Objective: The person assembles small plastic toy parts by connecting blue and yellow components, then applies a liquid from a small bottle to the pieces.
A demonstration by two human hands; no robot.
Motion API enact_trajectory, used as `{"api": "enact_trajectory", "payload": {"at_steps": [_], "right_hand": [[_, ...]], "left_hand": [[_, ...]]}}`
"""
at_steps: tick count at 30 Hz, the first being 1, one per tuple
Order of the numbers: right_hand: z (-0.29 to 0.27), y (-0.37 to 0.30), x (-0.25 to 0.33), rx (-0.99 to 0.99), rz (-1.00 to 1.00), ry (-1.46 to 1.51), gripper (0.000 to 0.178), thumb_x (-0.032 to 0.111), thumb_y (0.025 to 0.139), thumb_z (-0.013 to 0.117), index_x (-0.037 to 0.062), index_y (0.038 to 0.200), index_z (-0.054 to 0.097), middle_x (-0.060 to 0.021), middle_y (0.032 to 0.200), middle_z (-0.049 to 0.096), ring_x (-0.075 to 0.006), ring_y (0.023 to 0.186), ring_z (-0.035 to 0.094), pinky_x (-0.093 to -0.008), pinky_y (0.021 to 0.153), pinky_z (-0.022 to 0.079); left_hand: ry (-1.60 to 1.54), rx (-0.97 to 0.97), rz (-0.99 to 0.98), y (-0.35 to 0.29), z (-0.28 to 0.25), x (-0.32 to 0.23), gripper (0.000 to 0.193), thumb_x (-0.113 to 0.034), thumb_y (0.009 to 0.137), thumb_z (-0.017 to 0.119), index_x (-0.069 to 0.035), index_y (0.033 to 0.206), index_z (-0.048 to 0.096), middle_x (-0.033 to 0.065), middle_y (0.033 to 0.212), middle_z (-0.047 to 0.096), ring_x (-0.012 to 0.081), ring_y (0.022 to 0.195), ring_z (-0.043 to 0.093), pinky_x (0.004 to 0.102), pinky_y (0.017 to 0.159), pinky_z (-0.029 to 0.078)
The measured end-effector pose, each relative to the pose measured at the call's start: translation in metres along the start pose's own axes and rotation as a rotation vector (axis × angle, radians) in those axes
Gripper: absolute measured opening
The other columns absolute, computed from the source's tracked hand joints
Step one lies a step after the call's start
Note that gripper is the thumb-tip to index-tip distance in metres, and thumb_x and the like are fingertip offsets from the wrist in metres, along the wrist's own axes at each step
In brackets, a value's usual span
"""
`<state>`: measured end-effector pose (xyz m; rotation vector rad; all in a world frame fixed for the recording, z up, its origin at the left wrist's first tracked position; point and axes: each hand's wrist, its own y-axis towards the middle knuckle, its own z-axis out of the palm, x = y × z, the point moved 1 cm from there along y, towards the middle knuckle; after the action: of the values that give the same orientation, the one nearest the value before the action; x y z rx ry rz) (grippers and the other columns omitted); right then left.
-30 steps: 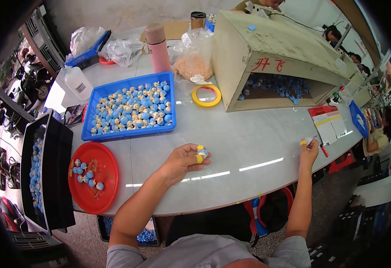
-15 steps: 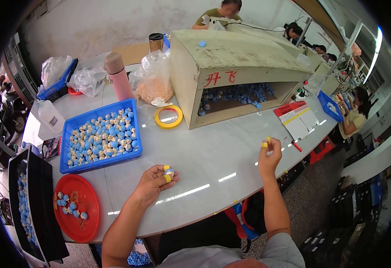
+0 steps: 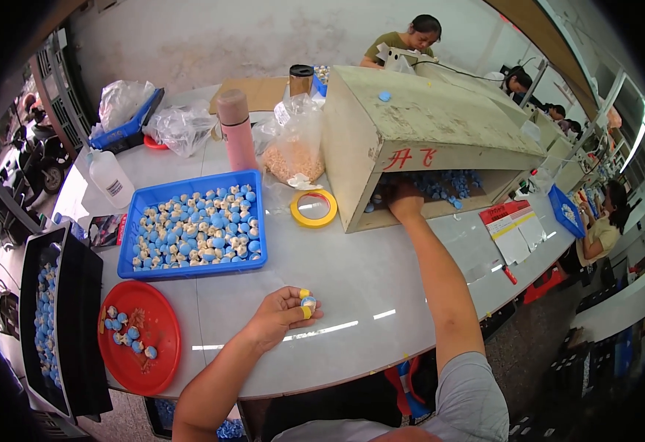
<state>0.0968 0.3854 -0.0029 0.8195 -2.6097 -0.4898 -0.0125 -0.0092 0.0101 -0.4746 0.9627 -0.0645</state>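
Above the grey tabletop [image 3: 352, 295], my left hand [image 3: 274, 320] pinches a small round blue-and-cream piece [image 3: 308, 301] between thumb and forefinger, both wrapped with yellow tape. My right hand [image 3: 405, 202] reaches into the front opening of a cream-coloured box [image 3: 352, 173], among small blue pieces [image 3: 451, 184]. The box's shadow hides its fingers, so whether it grips anything does not show. To the left of the box, a blue tray [image 3: 190, 275] is filled with similar blue-and-cream pieces.
A red plate [image 3: 162, 317] with several pieces and a black crate [image 3: 79, 331] stand at the left. Yellow tape [image 3: 331, 214], a bag of orange bits [image 3: 293, 158] and a pink bottle [image 3: 240, 144] sit near the box. Papers [image 3: 514, 247] lie right. Co-workers sit beyond.
My right hand has gone from above the table's right side, forward and left into the box opening. My left hand still holds its piece. The whole view has shifted slightly.
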Motion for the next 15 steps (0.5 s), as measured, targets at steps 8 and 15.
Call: {"api": "enact_trajectory", "payload": {"at_steps": [8, 15], "right_hand": [[-0.03, -0.034, 0.007, 0.165, 0.205, 0.009, 0.034, 0.026, 0.077, 0.068, 0.007, 0.106, 0.065, -0.0203, 0.103, 0.066, -0.0352, 0.095, 0.065, -0.0459, 0.077, 0.053], [-0.028, -0.027, 0.001, -0.046, 0.068, 0.033, 0.034, 0.018, 0.075, 0.068, 0.0095, 0.108, 0.065, -0.0175, 0.102, 0.066, -0.0353, 0.093, 0.065, -0.0457, 0.078, 0.053]], "left_hand": [[-0.036, -0.055, 0.064, 0.004, -0.001, 0.001, 0.029, 0.0, 0.089, 0.061, 0.001, 0.116, 0.048, 0.0176, 0.113, 0.063, 0.0259, 0.101, 0.066, 0.0309, 0.085, 0.056], [-0.052, -0.089, 0.107, 0.002, -0.001, 0.001, 0.031, -0.002, 0.089, 0.063, 0.002, 0.116, 0.047, 0.017, 0.113, 0.062, 0.0255, 0.103, 0.065, 0.0306, 0.088, 0.055]]}}
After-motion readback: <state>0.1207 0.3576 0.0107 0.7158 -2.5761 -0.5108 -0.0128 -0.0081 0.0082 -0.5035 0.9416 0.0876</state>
